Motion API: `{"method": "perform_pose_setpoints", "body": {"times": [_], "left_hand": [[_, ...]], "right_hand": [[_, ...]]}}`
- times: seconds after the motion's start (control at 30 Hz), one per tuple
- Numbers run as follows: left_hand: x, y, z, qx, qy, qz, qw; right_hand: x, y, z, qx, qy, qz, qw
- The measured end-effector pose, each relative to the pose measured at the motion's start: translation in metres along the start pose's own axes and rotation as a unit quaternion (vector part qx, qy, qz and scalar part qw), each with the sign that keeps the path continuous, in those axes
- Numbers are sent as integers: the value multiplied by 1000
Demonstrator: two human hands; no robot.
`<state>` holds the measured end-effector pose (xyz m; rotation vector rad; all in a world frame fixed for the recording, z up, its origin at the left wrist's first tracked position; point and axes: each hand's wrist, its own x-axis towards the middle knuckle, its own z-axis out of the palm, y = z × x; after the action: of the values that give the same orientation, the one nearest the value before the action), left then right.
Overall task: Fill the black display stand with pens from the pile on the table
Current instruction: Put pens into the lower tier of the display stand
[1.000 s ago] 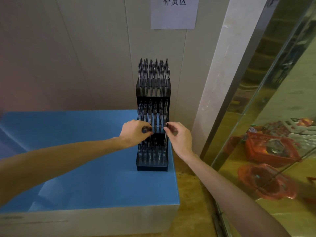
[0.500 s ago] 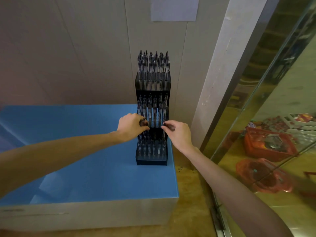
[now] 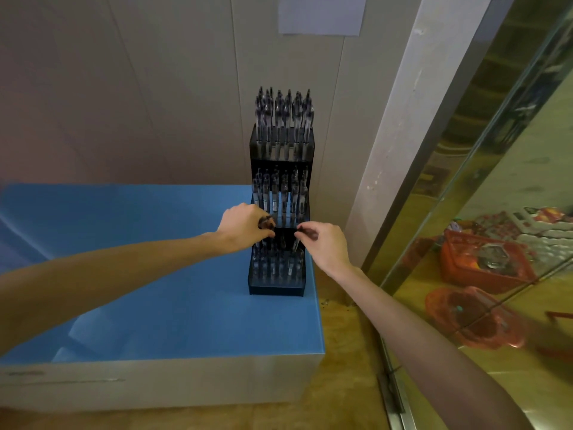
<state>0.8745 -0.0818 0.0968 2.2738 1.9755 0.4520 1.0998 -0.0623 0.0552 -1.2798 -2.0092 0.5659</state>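
Observation:
A black three-tier display stand (image 3: 277, 287) stands at the back right corner of the blue table (image 3: 161, 305). Pens (image 3: 283, 119) stand upright in all three tiers. My left hand (image 3: 243, 226) is at the left side of the lowest tier, fingers curled round the dark top of a pen (image 3: 266, 223). My right hand (image 3: 325, 245) is at the right side of that tier and pinches the top of another pen (image 3: 305, 233). No loose pile of pens shows on the table.
A pale wall with a paper sheet (image 3: 321, 13) rises behind the stand. A grey pillar (image 3: 400, 144) and a glass pane (image 3: 496, 197) stand to the right, with red baskets (image 3: 483, 265) seen through the glass. The table's right edge lies just beside the stand.
Both hands stay at the lowest tier with only small finger shifts. The camera has tilted down a little, so the stand sits higher in view.

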Motion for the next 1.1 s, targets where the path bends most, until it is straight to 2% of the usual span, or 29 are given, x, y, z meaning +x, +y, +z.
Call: {"method": "perform_pose_setpoints", "body": {"times": [0.13, 0.23, 0.43, 0.53, 0.67, 0.83, 0.97, 1.1], "left_hand": [[3, 2, 0, 25, -18, 17, 999], [5, 5, -1, 32, -14, 17, 999], [2, 14, 6, 59, -33, -31, 997], [3, 16, 5, 77, -28, -18, 996], [2, 15, 7, 47, -19, -4, 999], [-4, 2, 6, -49, 40, -13, 998], [-10, 0, -10, -125, 109, -22, 986], [-5, 12, -29, -145, 168, -10, 975]], "right_hand": [[10, -6, -1, -44, -135, -11, 990], [12, -4, 4, -93, -176, 1, 980], [13, -12, 12, -88, -173, 41, 980], [14, -10, 12, -69, -184, 62, 979], [15, -5, 9, -41, -198, 71, 977], [10, -7, -2, -42, -183, 44, 981], [10, -10, -12, -30, -100, 3, 994], [17, -31, -10, 10, -67, -20, 998]]}}
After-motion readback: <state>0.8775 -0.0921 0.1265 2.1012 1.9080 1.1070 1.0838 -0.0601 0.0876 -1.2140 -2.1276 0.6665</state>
